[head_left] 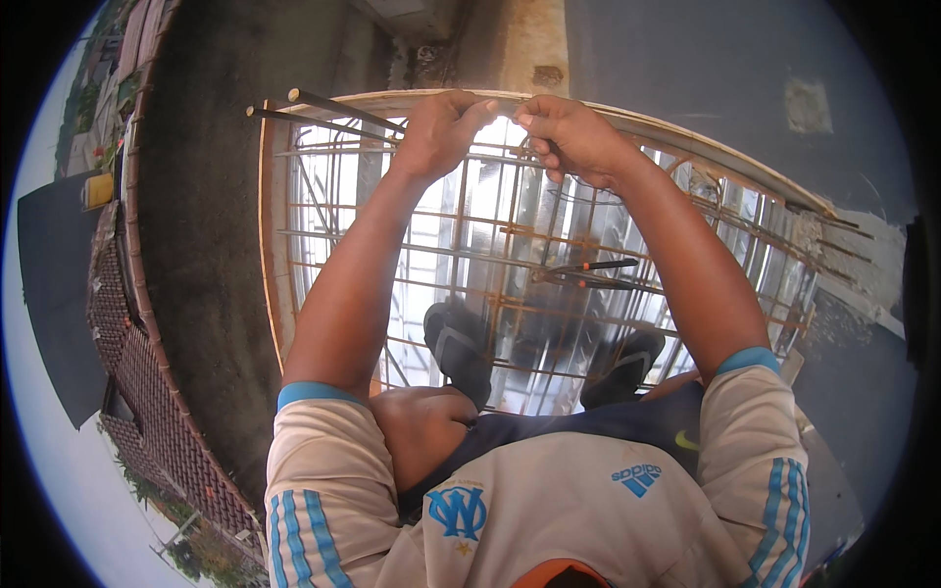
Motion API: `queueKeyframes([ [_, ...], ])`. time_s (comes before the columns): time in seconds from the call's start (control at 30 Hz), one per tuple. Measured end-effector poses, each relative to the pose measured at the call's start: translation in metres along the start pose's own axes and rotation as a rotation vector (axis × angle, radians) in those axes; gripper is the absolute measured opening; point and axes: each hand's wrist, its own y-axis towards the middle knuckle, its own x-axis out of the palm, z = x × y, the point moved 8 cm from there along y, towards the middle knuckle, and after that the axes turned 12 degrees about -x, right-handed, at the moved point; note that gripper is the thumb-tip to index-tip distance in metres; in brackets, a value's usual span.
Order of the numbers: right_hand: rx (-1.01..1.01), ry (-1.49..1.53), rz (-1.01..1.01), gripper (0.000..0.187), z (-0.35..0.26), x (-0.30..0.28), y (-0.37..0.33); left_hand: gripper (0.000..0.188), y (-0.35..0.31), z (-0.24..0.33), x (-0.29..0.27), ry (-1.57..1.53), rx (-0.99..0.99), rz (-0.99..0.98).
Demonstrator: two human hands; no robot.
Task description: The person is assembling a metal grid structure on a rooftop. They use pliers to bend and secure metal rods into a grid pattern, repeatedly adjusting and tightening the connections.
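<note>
Both my hands are raised over the far edge of a grid of rusty steel rebar [461,260]. My left hand [441,132] is closed, its thumb pressed against the bent fingers; whatever it pinches is too small to make out. Just beside it, my right hand [578,142] pinches a thin dark wire [526,147] between thumb and fingers. The two hands are close but apart. Below them, a pair of pincers [598,274] with black and orange handles lies on the bars between my feet.
Wooden formwork boards [268,235] frame the grid, over shiny metal sheeting [421,230]. Two thick bar ends [314,103] jut out at the far left. More bar ends [843,230] stick out at right beside a grey wall [706,59]. My sandalled feet [461,353] stand on the grid. Tiled roofs [147,392] lie left.
</note>
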Motion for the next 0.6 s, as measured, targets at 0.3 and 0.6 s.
queueKeyframes([
  [0.3, 0.157, -0.341, -0.110, 0.025, 0.105, 0.019, -0.026, 0.038, -0.014, -0.108, 0.078, 0.156, -0.199, -0.430],
  [0.6, 0.314, -0.211, -0.138, 0.033, 0.167, 0.028, -0.042, 0.032, -0.026, -0.116, 0.100, 0.454, -0.087, -0.547],
])
